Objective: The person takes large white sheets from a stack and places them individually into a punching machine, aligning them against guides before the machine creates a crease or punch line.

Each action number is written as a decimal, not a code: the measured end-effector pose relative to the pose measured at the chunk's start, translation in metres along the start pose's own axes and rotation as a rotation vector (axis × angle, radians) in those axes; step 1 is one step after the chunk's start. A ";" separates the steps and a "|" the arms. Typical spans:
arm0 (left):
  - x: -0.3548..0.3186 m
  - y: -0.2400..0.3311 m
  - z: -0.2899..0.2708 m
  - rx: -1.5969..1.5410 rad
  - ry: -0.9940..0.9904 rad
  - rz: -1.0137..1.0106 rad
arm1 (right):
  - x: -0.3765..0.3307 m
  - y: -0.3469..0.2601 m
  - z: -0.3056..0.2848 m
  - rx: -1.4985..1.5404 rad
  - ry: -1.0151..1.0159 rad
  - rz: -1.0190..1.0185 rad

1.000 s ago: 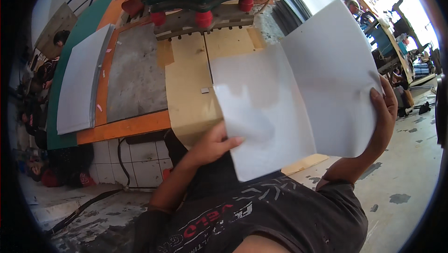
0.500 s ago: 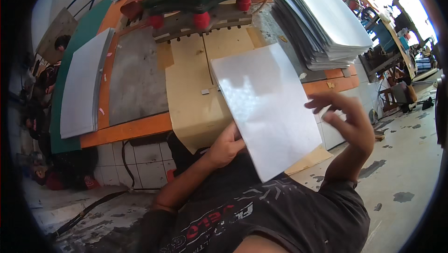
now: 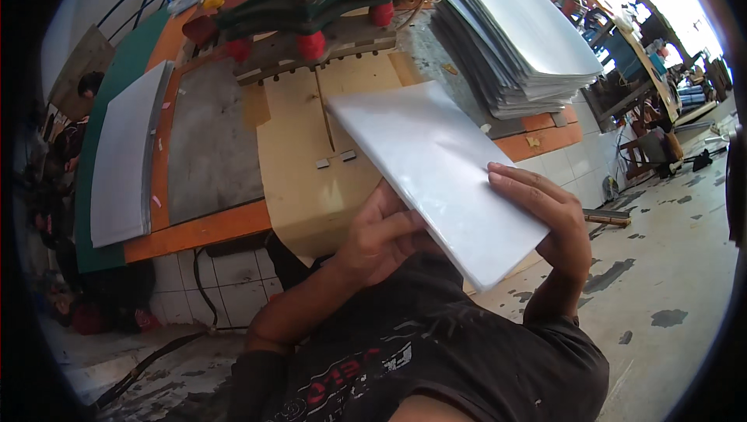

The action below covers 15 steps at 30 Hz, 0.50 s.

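Observation:
A folded white sheet (image 3: pixel 436 169) lies across both my hands, over the near edge of a tan work board (image 3: pixel 303 181). My left hand (image 3: pixel 385 235) grips its near left edge from below, fingers curled under it. My right hand (image 3: pixel 545 216) rests on its right side, fingers spread flat over the top and thumb under the near corner. The sheet tilts from the upper left down toward my chest.
A tall stack of white sheets (image 3: pixel 517 40) sits at the right of the bench. A second, thinner white pile (image 3: pixel 124 157) lies at the left on a green and orange surface. A green clamp with red and yellow knobs (image 3: pixel 307 9) stands behind the board.
The wide open sheet has been folded in half and flattened. My right hand came down from the raised right edge onto the folded sheet, which now lies lower and nearer me.

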<state>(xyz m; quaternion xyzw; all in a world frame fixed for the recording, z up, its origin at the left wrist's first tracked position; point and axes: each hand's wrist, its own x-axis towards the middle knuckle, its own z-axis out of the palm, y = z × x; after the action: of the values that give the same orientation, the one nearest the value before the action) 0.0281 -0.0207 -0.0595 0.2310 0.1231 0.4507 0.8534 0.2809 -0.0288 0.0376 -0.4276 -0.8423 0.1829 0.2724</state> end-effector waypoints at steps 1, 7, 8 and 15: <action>0.001 0.001 -0.001 -0.004 -0.058 -0.016 | -0.001 0.003 -0.002 -0.025 0.072 -0.010; -0.002 0.013 0.004 0.053 -0.265 0.036 | -0.001 0.029 -0.020 0.286 0.438 0.063; -0.004 0.014 0.004 0.109 -0.271 0.047 | -0.003 0.033 -0.028 0.232 0.563 0.135; -0.007 0.015 0.000 0.285 -0.193 -0.096 | 0.000 0.055 -0.138 0.009 1.183 0.415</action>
<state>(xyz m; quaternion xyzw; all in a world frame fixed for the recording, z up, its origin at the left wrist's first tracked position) 0.0136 -0.0187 -0.0524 0.3858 0.1142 0.3634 0.8403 0.4000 0.0126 0.1161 -0.6099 -0.4477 -0.0320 0.6531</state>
